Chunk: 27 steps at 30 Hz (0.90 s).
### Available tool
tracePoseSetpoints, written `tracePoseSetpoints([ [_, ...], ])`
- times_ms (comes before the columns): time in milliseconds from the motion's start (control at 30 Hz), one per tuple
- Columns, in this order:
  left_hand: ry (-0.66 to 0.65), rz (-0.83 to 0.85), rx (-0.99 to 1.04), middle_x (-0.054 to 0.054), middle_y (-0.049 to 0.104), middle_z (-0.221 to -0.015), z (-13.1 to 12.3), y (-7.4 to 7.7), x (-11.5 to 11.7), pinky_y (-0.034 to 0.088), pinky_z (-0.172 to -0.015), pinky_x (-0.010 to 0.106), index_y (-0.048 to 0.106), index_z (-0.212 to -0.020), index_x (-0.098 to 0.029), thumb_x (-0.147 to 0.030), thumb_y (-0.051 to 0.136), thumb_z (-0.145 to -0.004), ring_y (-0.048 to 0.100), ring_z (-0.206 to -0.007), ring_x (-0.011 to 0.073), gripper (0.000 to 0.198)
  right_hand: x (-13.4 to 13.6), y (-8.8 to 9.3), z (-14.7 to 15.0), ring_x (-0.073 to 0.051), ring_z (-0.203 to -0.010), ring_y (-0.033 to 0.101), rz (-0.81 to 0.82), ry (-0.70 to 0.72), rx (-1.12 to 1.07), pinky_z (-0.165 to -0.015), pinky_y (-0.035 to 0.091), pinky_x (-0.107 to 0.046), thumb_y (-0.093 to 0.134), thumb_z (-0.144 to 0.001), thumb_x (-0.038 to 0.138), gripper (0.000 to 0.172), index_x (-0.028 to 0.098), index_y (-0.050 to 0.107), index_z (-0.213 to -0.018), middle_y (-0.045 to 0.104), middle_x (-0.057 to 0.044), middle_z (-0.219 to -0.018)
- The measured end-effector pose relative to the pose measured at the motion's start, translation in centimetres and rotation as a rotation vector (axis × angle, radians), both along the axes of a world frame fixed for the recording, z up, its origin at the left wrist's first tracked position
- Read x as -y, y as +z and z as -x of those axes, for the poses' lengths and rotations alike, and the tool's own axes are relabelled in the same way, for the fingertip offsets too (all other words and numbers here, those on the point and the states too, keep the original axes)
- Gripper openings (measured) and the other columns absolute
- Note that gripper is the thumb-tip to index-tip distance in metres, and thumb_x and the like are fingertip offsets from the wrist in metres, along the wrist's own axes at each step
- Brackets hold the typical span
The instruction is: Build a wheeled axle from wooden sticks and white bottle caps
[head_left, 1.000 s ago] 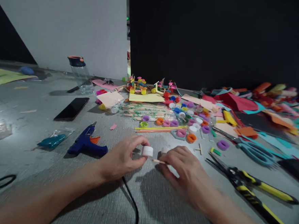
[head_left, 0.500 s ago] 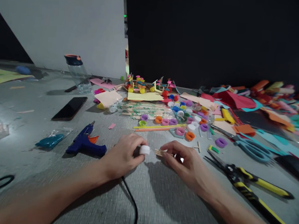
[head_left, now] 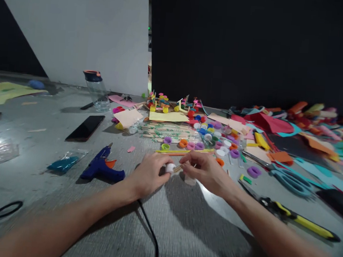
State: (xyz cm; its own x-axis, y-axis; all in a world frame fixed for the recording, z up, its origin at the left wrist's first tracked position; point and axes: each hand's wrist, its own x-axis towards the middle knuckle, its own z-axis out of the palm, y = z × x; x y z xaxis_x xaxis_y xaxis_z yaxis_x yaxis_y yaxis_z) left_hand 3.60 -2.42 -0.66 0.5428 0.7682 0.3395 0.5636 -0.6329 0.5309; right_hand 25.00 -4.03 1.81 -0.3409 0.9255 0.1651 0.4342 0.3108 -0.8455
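Note:
Between the thumb and fingers of my left hand (head_left: 150, 174) is a white bottle cap (head_left: 170, 168), held on its side just above the table. Facing it, my right hand (head_left: 206, 170) pinches some thin wooden sticks (head_left: 178, 169), whose ends point at the cap. Those ends are very close to the cap; whether they touch it I cannot tell. Below my right fingers a small whitish piece (head_left: 190, 180) shows, partly hidden by the hand. To the left of my left hand lies a blue glue gun (head_left: 102, 166) with an orange trigger.
Coloured bottle caps (head_left: 199, 146), a pack of sticks (head_left: 168, 131) and small models (head_left: 161, 104) fill the back. Blue scissors (head_left: 291, 182) and yellow-black pliers (head_left: 294, 219) lie right. A phone (head_left: 85, 128), a bottle (head_left: 96, 94) and a teal packet (head_left: 63, 164) are left; a black cable (head_left: 150, 225) runs in front.
My right hand has moved left and up, bringing the sticks up to the cap. The cap has turned a little in my left hand. The whole view has shifted slightly.

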Motion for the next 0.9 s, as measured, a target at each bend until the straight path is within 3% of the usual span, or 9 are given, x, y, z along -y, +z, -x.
tracePoseSetpoints([
  [233,0.031,0.012,0.076,0.005,0.068,-0.098,0.3,-0.7,0.9,0.048,-0.086,0.040,0.061,-0.097,-0.020,-0.020,0.062,-0.086,0.063,-0.096,0.0237,0.011,0.2,-1.0,0.2,-0.013,-0.060,0.052,-0.057,-0.072,-0.052,-0.054,0.038,-0.025,0.062,-0.090,0.027,0.012,0.018,0.070,-0.092,0.062,0.001,-0.070],
  [900,0.055,0.020,0.163,0.001,0.068,-0.099,1.0,0.2,1.9,0.050,-0.088,0.036,0.060,-0.104,-0.021,-0.016,0.063,-0.088,0.063,-0.093,0.0193,0.016,0.4,-0.8,0.2,-0.013,-0.055,0.052,0.130,-0.065,-0.148,-0.050,0.037,-0.025,0.063,-0.086,0.033,0.015,0.019,0.067,-0.082,0.064,-0.001,-0.065],
])
